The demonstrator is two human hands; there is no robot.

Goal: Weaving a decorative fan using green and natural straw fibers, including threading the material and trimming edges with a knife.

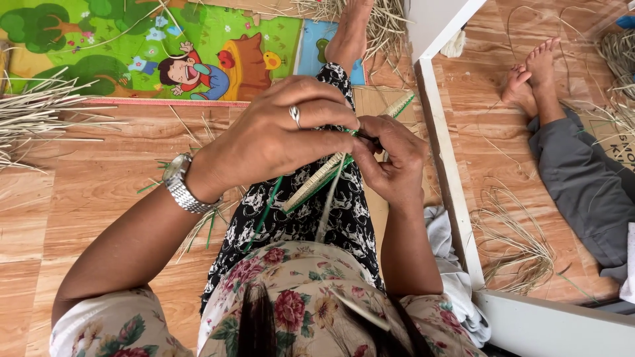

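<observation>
We see the left hand (278, 135) and right hand (390, 162) touching, both clamped on a woven straw strip (324, 175) between them.

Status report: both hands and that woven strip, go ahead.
Left hand and right hand both pinched on woven straw strip, held over the lap. Green strand hangs loose. Nothing blocking the hands.

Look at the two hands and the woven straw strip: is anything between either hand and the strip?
Nothing visible is. The left hand lies over the woven strip from above and the right hand pinches it from the side, both touching it directly. Loose strands hang below them over the patterned skirt, clear of either grip.
</observation>
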